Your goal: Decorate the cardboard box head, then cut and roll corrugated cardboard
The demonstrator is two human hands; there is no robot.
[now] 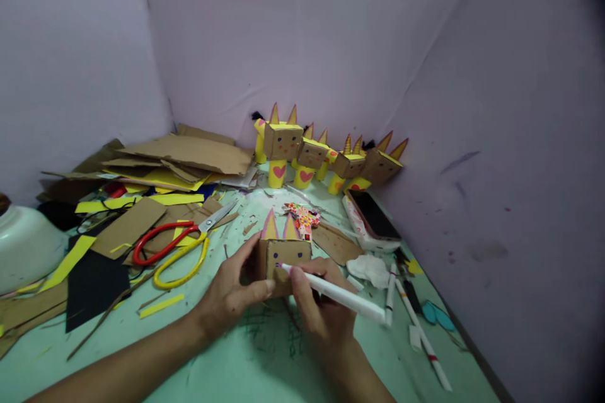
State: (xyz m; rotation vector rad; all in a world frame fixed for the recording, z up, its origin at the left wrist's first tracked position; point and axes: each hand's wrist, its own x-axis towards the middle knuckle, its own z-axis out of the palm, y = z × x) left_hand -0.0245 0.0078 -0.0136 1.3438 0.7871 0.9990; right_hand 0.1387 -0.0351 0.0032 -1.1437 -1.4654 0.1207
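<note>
A small cardboard box head [286,252] with two pointed yellow ears edged in pink stands before me, and two dark eyes are drawn on its front. My left hand [235,289] is wrapped round its left side, thumb across the lower front. In my right hand [324,302] is a white marker pen [343,294], its tip at the box's face just below the eyes. Small marks show near the tip. The box's lower right part is hidden behind my right fingers.
Scissors [208,227] with red and yellow handles lie left, near stacked cardboard [189,152] and paper scraps. Several finished cardboard animals [283,141] stand along the back. A phone [373,214], crumpled tissue [371,269] and more markers [425,340] lie right.
</note>
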